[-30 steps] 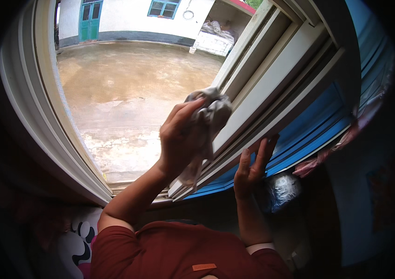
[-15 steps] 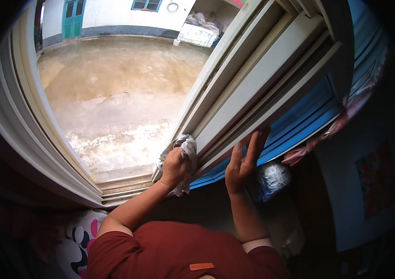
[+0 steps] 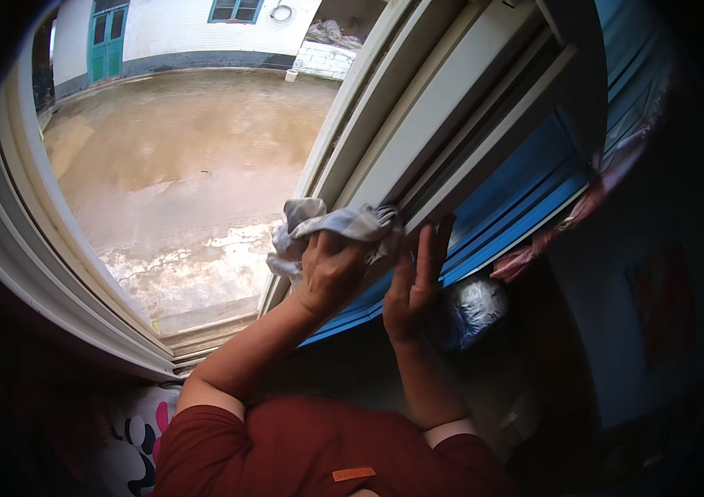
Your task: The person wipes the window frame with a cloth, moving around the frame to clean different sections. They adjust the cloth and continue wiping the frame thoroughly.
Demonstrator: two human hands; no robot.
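A crumpled grey-white cloth (image 3: pixel 310 222) is bunched in my left hand (image 3: pixel 333 269), whose fingers are closed around it. The cloth lies against the lower part of the white sliding window sash (image 3: pixel 430 112), and its folds hide the sash edge there. My right hand (image 3: pixel 411 290) is raised beside the sash's inner edge, fingers stretched upward and apart. Its fingertips are at or against that edge; whether they press on it I cannot tell. Nothing shows in the right hand.
At the left stands the white window frame (image 3: pixel 16 240), with its sill track (image 3: pixel 211 335) below. A blue curtain (image 3: pixel 517 199) hangs right of the sash, near a pink tied cloth (image 3: pixel 526 257). Beneath it is a shiny plastic-wrapped bundle (image 3: pixel 478 313). Patterned bedding (image 3: pixel 132 443) lies lower left.
My left hand has moved up and right with the cloth, which is now spread higher across the sash. My right hand stays by the sash edge. The whole view has shifted slightly.
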